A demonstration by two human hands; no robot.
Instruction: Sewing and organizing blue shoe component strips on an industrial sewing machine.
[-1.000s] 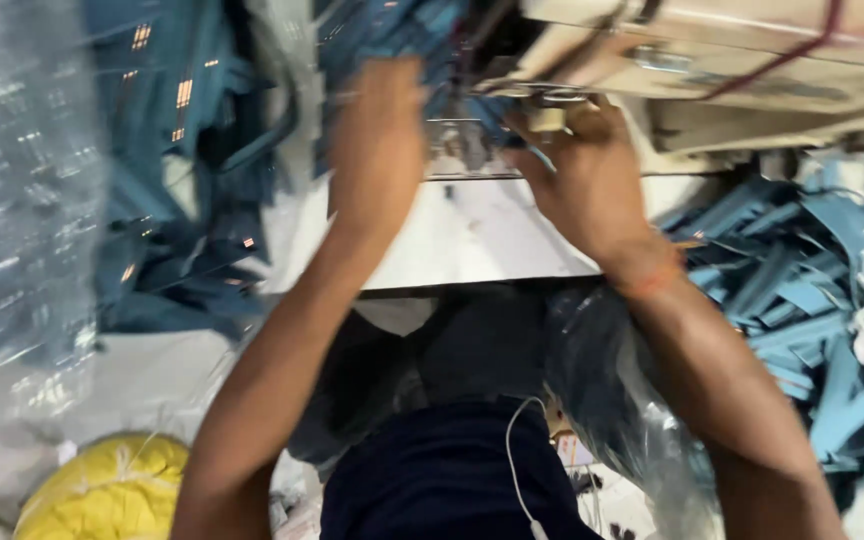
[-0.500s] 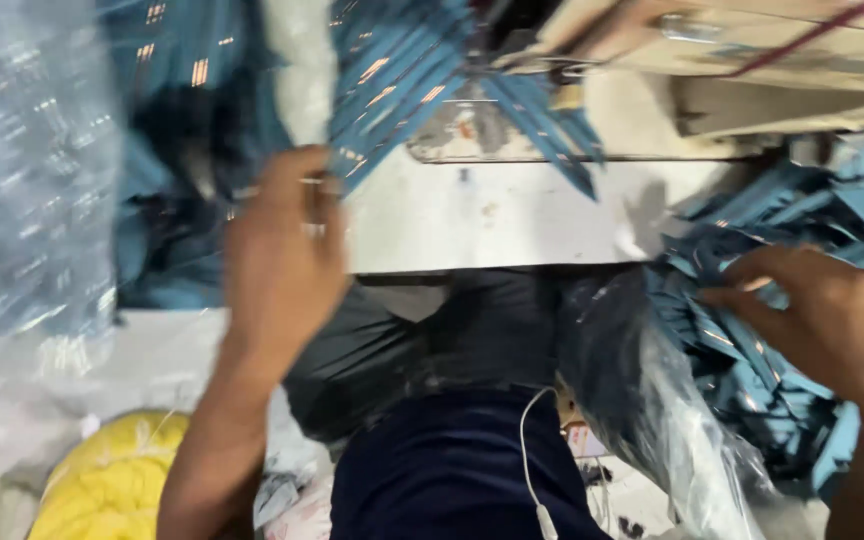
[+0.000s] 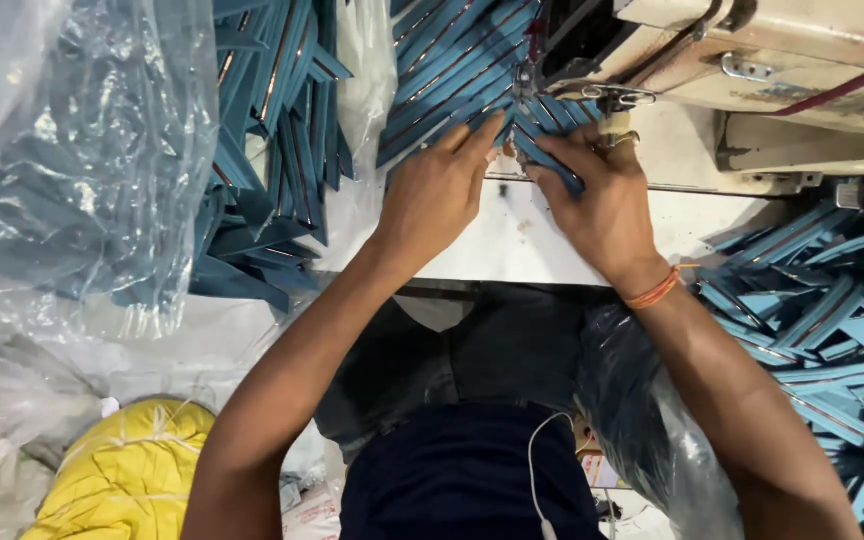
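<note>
A yellow bundle (image 3: 122,470) lies nearest you at the table's (image 3: 512,245) left front, a white cord (image 3: 537,465) hanging down your torso. Loose blue strips (image 3: 822,320) are heaped off the right edge; a bagged stack (image 3: 262,150) sits off the left edge. On the table's far edge, your left hand (image 3: 437,195) and right hand (image 3: 602,205) lie flat, fingers pressed together, pinning a strip (image 3: 542,150) between them. It lies just before the sewing machine (image 3: 752,70) head.
</note>
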